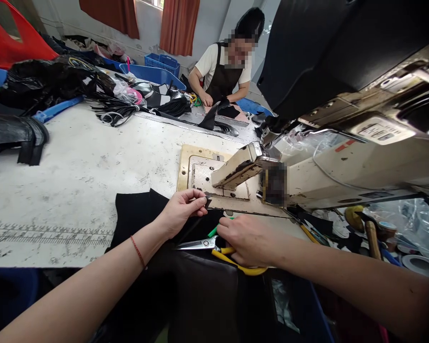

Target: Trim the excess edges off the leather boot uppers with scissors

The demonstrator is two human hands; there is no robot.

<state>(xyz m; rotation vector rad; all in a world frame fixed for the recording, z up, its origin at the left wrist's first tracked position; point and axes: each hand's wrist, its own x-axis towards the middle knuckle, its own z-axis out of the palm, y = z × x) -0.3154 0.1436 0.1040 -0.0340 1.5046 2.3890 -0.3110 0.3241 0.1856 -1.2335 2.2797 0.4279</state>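
Our left hand (180, 209) pinches shut on the edge of the black fabric (136, 214), thumb and forefinger closed tight on a small corner right at the tip of the sewing machine arm (236, 169). Our right hand (250, 240) lies curled over the yellow-handled scissors (203, 244); its fingers cover the loops, so we cannot tell whether they truly grasp them or only rest on top. The blades lie closed, pointing toward our left wrist.

We judge 2 risks here. The blade tips sit near our left forearm, so a careless lift of the scissors could nick the skin. And the pinch holds only a small corner, so a tug could slip it free and let the fabric slide off the machine bed (200, 171).

The fabric spreads from the machine bed across the white table (75, 181) and down over its front edge. Farther off, 1 person (225, 71) works at black pieces beside blue bins (153, 74).
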